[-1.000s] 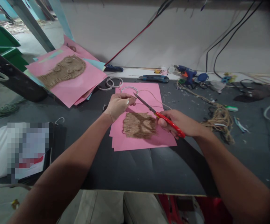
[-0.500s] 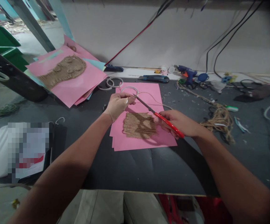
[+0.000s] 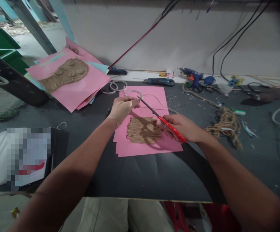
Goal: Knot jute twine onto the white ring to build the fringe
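My left hand (image 3: 120, 111), partly covered by a pale glove or wrap, pinches a thin strand of jute twine (image 3: 153, 95) above the pink paper (image 3: 127, 149). In my right hand (image 3: 184, 127) is a pair of scissors (image 3: 172, 128) with red handles. Their blades point up and left, with the tips right by my left fingertips; whether the blades touch the twine I cannot tell. Below both hands, a roughly square patch of closely laid twine rows (image 3: 143, 130) lies on the paper, partly in shadow.
White rings (image 3: 117, 86) and a blue utility knife (image 3: 160, 82) lie behind the paper. A glue gun (image 3: 194, 77) and a tangled twine heap (image 3: 225, 125) are at right. At left are pink sheets with a twine shape (image 3: 69, 72), a black cylinder (image 3: 14, 80) and a blurred-out device (image 3: 31, 158).
My right hand and the scissors' handles have shifted slightly left, toward my left hand. My left hand stays nearly still, pinching the strand.
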Available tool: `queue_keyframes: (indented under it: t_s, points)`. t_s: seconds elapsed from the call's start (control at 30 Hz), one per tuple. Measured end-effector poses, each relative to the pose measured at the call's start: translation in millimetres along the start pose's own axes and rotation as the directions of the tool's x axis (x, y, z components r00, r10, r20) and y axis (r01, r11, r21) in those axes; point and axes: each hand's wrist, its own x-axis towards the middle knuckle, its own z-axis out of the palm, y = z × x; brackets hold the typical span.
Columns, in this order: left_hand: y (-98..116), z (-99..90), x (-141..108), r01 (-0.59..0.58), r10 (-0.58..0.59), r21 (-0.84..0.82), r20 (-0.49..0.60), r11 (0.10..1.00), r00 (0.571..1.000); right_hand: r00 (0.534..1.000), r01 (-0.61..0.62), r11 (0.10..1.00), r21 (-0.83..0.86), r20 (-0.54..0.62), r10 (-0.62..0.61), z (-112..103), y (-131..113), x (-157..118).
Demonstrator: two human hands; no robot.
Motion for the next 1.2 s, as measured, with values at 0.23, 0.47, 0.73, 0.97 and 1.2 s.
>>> queue_keyframes:
  t_s: [0.23, 0.47, 0.73, 0.97, 1.2]
  points:
    - [-1.1, 1.0, 0.6, -0.013, 0.013, -0.017, -0.017, 1.0, 1.0, 1.0, 0.003, 0.999, -0.035, -0.023, -0.004, 1.2, -3.8, 0.3]
    - [0.6, 1.4, -0.8, -0.011, 0.013, 0.027, -0.039, 1.0, 0.999, 1.0, 0.015, 0.997, -0.076, -0.025, -0.017, 0.9, -3.2, 1.0]
    - [0.4, 2.2, -0.1, -0.011, 0.011, 0.004, -0.039, 1.0, 0.999, 0.999, 0.005, 0.991, -0.132, -0.043, -0.011, 1.1, -6.8, -0.1]
    - [0.7, 1.7, 0.2, 0.012, -0.013, -0.032, -0.021, 0.999, 1.0, 0.999, 0.004, 0.98, -0.2, -0.04, -0.013, 0.2, -7.4, -0.1]
    - [0.7, 0.8, 0.2, 0.017, -0.018, -0.04, -0.02, 0.999, 1.0, 0.997, 0.034, 0.952, -0.305, -0.052, -0.052, 0.0, -7.1, -0.1]
